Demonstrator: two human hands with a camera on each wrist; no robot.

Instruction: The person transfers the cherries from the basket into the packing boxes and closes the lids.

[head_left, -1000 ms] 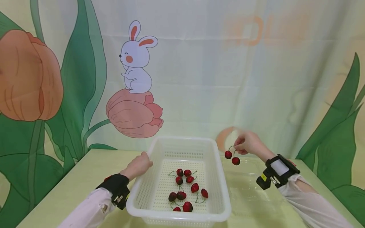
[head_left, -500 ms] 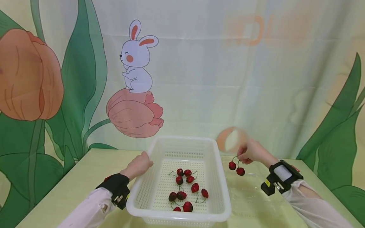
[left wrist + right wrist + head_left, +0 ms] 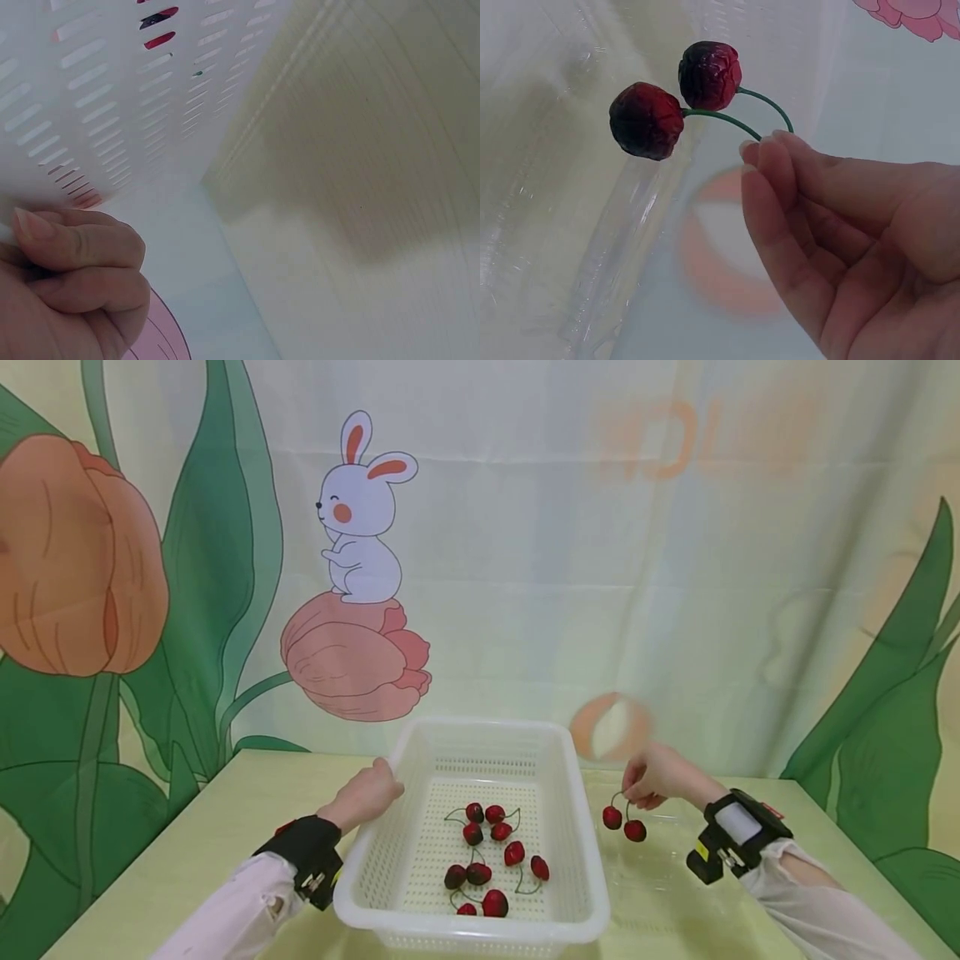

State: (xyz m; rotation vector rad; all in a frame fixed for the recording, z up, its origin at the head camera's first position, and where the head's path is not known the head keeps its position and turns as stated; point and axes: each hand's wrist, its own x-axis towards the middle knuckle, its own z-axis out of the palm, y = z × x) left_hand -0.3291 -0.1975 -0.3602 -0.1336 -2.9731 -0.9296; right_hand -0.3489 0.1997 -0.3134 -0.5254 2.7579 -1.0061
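A white perforated plastic basket (image 3: 480,928) stands tilted toward me in the head view, with several dark red cherries (image 3: 514,853) on green stems lying inside. My left hand (image 3: 367,795) grips its left rim; the left wrist view shows curled fingers (image 3: 97,262) beside the slotted wall. With thumb and fingertips, my right hand (image 3: 662,778) pinches the joined stems of a pair of cherries (image 3: 634,831). In the right wrist view both cherries (image 3: 646,121) dangle freely from the fingertips. Beneath them lies a clear plastic container (image 3: 645,887), whose outline is faint.
A pale yellow table (image 3: 225,835) carries the basket and the clear container side by side. Behind it hangs a curtain (image 3: 525,568) printed with a rabbit and tulips. Each wrist wears a black strap with a camera (image 3: 708,858).
My right hand has lowered with the pair of cherries and shifted slightly right, over the clear container. My left hand and the basket have stayed in place.
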